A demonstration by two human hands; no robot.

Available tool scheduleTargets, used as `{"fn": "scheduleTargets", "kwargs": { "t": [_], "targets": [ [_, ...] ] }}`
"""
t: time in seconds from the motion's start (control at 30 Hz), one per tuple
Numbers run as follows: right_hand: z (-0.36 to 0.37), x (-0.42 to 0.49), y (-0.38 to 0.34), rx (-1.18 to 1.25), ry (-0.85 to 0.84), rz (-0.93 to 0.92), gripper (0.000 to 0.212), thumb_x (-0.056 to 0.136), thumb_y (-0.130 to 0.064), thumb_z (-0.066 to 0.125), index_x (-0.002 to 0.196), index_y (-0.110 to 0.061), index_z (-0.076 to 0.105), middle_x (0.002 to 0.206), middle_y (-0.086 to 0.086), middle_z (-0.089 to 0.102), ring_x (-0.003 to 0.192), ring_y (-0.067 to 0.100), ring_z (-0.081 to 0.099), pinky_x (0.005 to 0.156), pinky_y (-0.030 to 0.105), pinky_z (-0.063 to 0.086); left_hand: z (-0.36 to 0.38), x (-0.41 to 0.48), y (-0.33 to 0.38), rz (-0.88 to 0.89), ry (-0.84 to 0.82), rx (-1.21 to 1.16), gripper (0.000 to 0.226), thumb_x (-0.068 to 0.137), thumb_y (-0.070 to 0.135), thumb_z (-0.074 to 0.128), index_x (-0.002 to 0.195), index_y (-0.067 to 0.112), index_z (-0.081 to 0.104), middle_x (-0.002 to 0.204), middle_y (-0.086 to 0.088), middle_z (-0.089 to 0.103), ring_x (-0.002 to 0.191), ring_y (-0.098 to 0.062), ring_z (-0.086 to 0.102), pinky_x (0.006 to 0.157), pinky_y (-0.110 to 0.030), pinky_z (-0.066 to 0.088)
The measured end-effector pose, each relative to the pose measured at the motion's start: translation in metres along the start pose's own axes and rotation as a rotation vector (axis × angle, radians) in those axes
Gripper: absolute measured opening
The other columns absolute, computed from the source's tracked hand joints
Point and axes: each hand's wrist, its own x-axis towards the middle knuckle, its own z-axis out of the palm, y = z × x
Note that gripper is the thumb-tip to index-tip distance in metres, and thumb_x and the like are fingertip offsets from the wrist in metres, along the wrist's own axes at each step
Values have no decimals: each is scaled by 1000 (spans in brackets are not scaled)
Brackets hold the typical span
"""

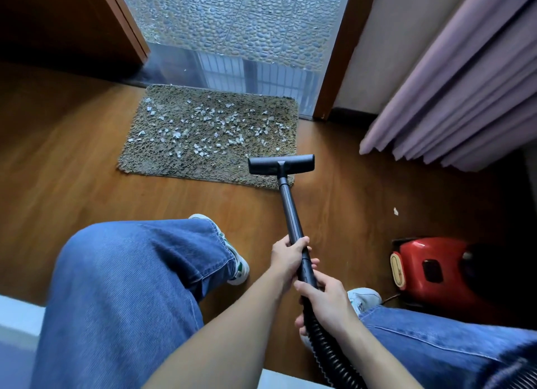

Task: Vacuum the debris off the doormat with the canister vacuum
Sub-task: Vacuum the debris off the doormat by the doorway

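Wooden floor (pixel 72 156): doormat (pixel 162 167), debris (pixel 209 127) mid-mat; nozzle (pixel 281 164) on its near-right corner. Wand (pixel 289 208) clasped by left grip (pixel 287 255), right grip (pixel 328 304); I'd stroke slowly, flat.

A person wears loose blue jeans (pixel 130 287) with a stitched side seam and white trainers (pixel 239 269), the left one trimmed in green; both forearms (pixel 232 330) are bare, no sleeves showing.

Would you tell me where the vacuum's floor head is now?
In the head view, the floor head is at the near right corner of the doormat, just short of the debris.
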Motion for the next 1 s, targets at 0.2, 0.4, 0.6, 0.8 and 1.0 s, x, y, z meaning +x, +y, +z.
{"fn": "scheduleTargets", "kwargs": {
  "t": [0.2,0.4,0.6,0.8,1.0],
  "targets": [
    [-7,9,8,5,12,46,5,99,-11,63,102,-7,61,71,18,53,45,34,64,47,37,54,9,9,-11,-45,5,21,13,97,12,65,89,10,55,79,-11,63,51,-23,65,45,-29,54],
    [-8,25,-2,-25,25,53,3,100,-14,64,103,-15,62,72,15,56,45,34,65,46,36,54,12,29,-5,-30,4,20,19,97,14,66,84,18,53,82,-12,65,52,-23,65,51,-31,55],
    [-11,43,-29,-40,24,24,3,100,-15,63,101,-13,62,68,15,55,40,31,63,40,31,50,17,58,12,11,3,17,14,97,15,67,87,12,56,77,-9,65,50,-22,64,48,-29,55],
    [-15,56,-50,-80,26,-26,5,99,-18,64,100,-23,63,65,14,57,42,31,66,43,33,52,24,73,32,49,27,-7,15,96,14,66,85,10,56,76,-10,64,48,-23,64,46,-28,54],
    [-11,80,-69,-74,4,24,9,101,-18,61,99,-10,62,55,8,59,46,33,67,43,32,53,21,92,56,19,46,28,17,96,12,65,83,8,55,78,-11,63,47,-24,67,44,-28,54]
  ]
}}
